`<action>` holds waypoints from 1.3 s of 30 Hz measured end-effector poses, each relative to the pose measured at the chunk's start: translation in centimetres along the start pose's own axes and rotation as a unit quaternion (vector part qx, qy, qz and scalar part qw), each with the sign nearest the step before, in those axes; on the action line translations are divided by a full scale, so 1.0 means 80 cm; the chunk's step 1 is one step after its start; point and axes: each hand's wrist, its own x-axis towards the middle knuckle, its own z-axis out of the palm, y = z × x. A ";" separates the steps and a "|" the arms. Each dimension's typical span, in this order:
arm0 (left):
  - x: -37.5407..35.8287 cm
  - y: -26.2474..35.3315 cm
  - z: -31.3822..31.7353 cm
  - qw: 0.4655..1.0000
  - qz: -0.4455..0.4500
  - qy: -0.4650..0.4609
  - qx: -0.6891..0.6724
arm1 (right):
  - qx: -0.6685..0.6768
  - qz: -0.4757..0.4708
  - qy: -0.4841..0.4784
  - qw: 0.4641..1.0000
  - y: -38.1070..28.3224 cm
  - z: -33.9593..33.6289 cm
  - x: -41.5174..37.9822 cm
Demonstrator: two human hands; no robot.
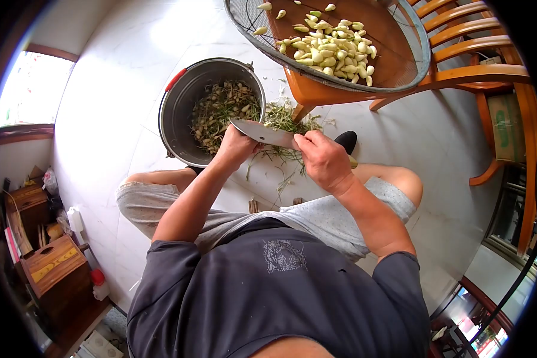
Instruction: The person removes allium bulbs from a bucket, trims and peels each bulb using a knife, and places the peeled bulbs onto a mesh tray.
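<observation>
My right hand is closed round the handle of a broad-bladed knife. The blade points left and its tip reaches over my left hand. That hand is closed near the bucket's lower right rim, its fingers mostly hidden; what it grips cannot be made out. Small pale bulbs with stems fill part of the metal bucket. Green and whitish trimmings lie on the floor below the blade and right of the bucket.
Cleaned pale bulbs lie in a round mesh sieve on a wooden chair at upper right. A black shoe shows beside the trimmings. Wooden boxes stand at the left, and a carton at the right.
</observation>
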 end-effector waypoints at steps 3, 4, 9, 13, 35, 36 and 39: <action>0.002 -0.004 0.003 1.000 0.000 0.020 0.009 | -0.004 -0.002 0.000 1.000 0.000 0.000 -0.001; 0.002 -0.005 0.004 1.000 0.002 0.022 0.006 | 0.000 0.000 0.002 1.000 0.000 0.001 -0.001; 0.006 -0.012 0.006 0.999 -0.001 0.045 0.028 | 0.010 0.007 0.001 1.000 0.001 0.002 -0.002; 0.002 -0.005 0.009 0.998 0.007 0.033 0.058 | 0.015 0.016 -0.009 1.000 0.001 0.001 -0.002; 0.010 -0.025 0.002 0.987 0.047 -0.041 -0.146 | 0.103 0.230 -0.089 0.964 0.034 -0.001 -0.005; 0.012 -0.028 0.002 0.986 0.044 -0.048 -0.155 | 0.114 0.227 -0.083 0.964 0.031 -0.002 -0.005; 0.016 -0.033 0.009 0.983 0.075 -0.037 -0.163 | 0.141 0.222 -0.065 0.963 0.025 -0.007 -0.006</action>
